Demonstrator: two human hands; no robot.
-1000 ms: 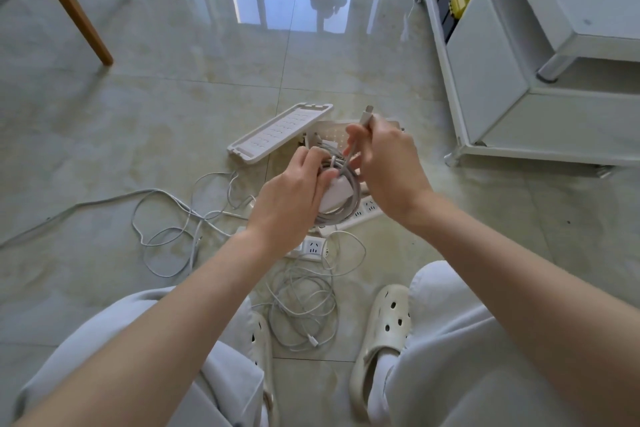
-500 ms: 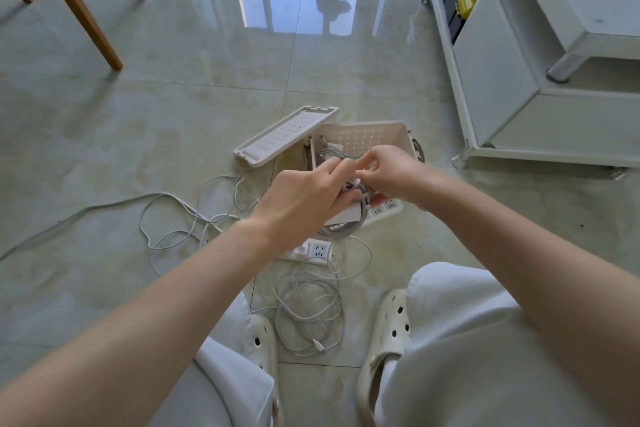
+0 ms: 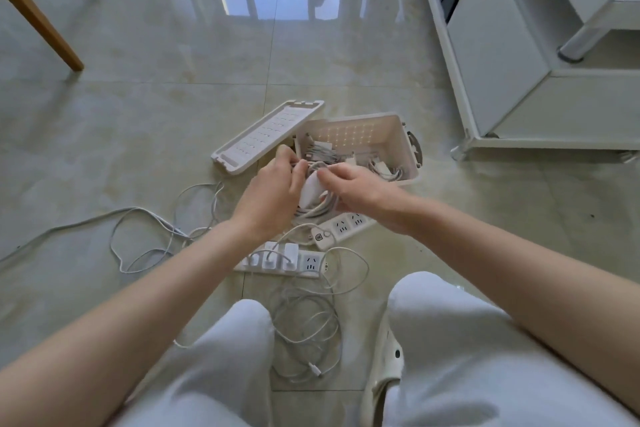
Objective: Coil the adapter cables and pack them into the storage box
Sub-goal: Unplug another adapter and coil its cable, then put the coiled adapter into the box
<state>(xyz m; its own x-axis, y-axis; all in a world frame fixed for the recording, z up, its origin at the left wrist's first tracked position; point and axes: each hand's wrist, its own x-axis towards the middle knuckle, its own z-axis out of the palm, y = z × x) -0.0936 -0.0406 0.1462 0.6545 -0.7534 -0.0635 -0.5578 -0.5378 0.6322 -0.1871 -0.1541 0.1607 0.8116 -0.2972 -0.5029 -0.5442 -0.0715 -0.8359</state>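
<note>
Now at the box's edge: one coiled adapter, both hands on it

I have the adapter point(image 3: 309, 188) between both hands, its cable point(image 3: 323, 210) looped round it in a loose coil that sags below the brick. The bundle is in the air just at the near wall of the box point(image 3: 410, 152), not yet inside.

My left hand point(image 3: 272, 192) is curled round the brick and the loops from the left, which I judge keeps the coil from springing open. My right hand point(image 3: 362, 191) is closed on the cable from the other side, thumb and forefinger pinching a strand near the top of the brick. I read this as securing the free end so the bundle holds its shape once dropped. Whether that end is tucked in I cannot tell, because the fingers hide it.

The box stands open on the floor just beyond my hands, and several white cables and plugs already lie inside. Its lid point(image 3: 270, 135) lies to the left, close against the box's corner, out of the path of the drop.

Nearer me, a strip point(image 3: 341, 228) lies below my right wrist, and a second strip point(image 3: 280, 262), with chargers plugged in, lies below my left forearm. Loose cables point(image 3: 308, 329) sprawl between my knees and out to the left. They are not yet coiled, so I judge the task well short of done.
</note>
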